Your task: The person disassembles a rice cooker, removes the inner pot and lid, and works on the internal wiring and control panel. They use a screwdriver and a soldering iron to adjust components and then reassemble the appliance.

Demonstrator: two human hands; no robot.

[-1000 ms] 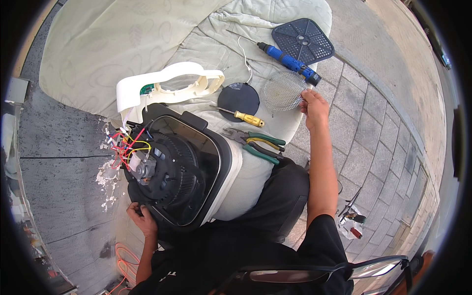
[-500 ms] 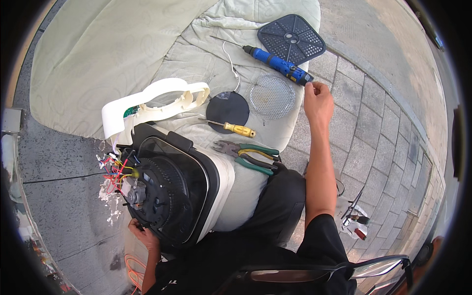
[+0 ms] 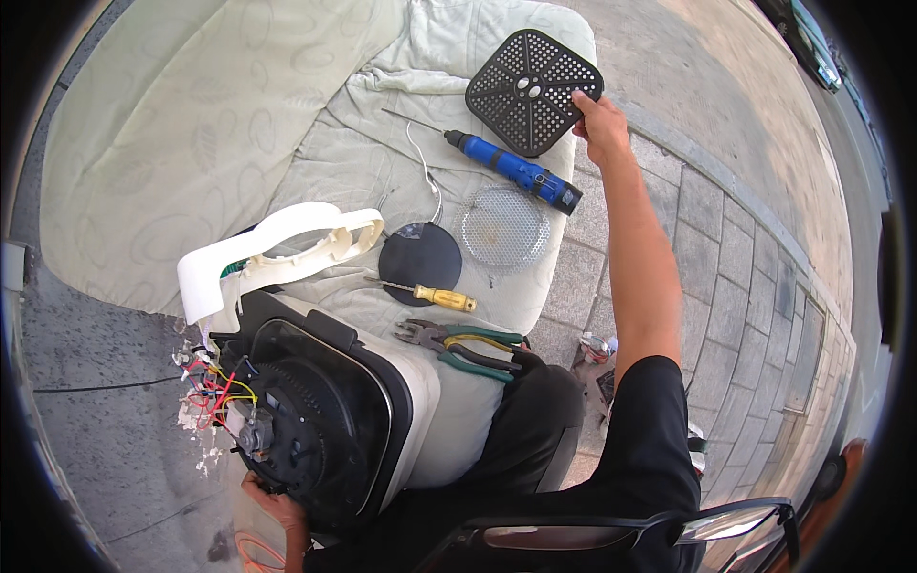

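Left hand [image 3: 272, 498] is gripping the bottom of the opened-up black appliance [image 3: 320, 420] on the lap. Pliers [image 3: 463, 346] are lying just past it. Far out, right hand [image 3: 600, 122] is pinching the black perforated tray [image 3: 533, 91] on the cushion [image 3: 315, 143].

A: What do we hold at right?
B: The black perforated grill plate [image 3: 533, 89], square with rounded corners, lying flat on the pale cushion's far corner.

A: And at left?
B: The opened black-and-cream appliance [image 3: 325, 420], tilted, coloured wiring exposed.
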